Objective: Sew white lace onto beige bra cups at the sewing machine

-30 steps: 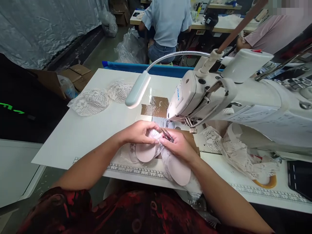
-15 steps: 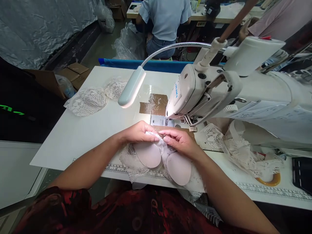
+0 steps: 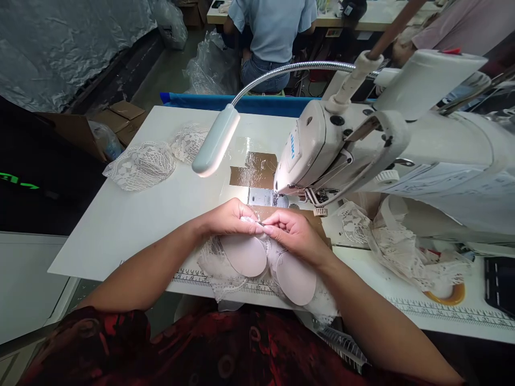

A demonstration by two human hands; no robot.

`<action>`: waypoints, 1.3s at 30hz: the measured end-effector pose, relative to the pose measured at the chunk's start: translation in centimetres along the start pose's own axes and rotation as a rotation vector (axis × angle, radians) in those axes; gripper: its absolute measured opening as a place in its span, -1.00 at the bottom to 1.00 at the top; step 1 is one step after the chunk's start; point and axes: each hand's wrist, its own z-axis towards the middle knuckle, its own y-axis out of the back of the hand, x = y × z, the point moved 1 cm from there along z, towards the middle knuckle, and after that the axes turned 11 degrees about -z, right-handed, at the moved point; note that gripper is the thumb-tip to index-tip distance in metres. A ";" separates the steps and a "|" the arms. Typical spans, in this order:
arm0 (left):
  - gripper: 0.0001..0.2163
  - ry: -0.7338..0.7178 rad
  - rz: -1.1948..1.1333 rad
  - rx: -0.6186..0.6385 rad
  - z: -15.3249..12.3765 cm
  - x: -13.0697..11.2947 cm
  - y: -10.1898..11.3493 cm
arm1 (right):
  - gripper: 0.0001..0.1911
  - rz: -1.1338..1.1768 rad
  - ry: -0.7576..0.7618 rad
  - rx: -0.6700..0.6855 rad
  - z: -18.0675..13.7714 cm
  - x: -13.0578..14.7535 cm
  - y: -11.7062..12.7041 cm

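Observation:
My left hand (image 3: 229,217) and my right hand (image 3: 295,231) meet fingertip to fingertip on a white lace bra piece (image 3: 257,257) with two pale padded cups, lying at the near edge of the white sewing table (image 3: 132,225). Both hands pinch the lace at its upper middle, just in front of the needle area of the white sewing machine (image 3: 322,155). The cups face up below my hands. Whether the right hand still holds the small snips seen earlier is hidden by its curled fingers.
A gooseneck lamp (image 3: 213,142) hangs over the table's middle. Two lace cups (image 3: 140,166) lie at the far left. A heap of lace pieces (image 3: 398,252) sits right of the machine. A printed ruler (image 3: 225,281) runs along the near edge. A person in blue (image 3: 273,32) sits beyond.
One second ago small snips showed in my right hand at the lace; now they are out of sight and both hands pinch the lace. The bra piece lies flatter, cups spread.

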 end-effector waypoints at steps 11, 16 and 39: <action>-0.74 -0.008 0.061 -0.019 0.1 0.0 -0.3 | -0.75 0.069 -0.021 0.082 0.4 -0.1 -0.3; -0.72 -0.019 0.087 -0.006 0.1 0.0 -0.3 | -0.80 0.008 -0.035 0.028 0.6 0.4 -0.6; -0.74 -0.100 0.272 -0.023 -2.5 -2.0 2.1 | -0.69 0.069 -0.094 0.124 0.3 0.5 -0.8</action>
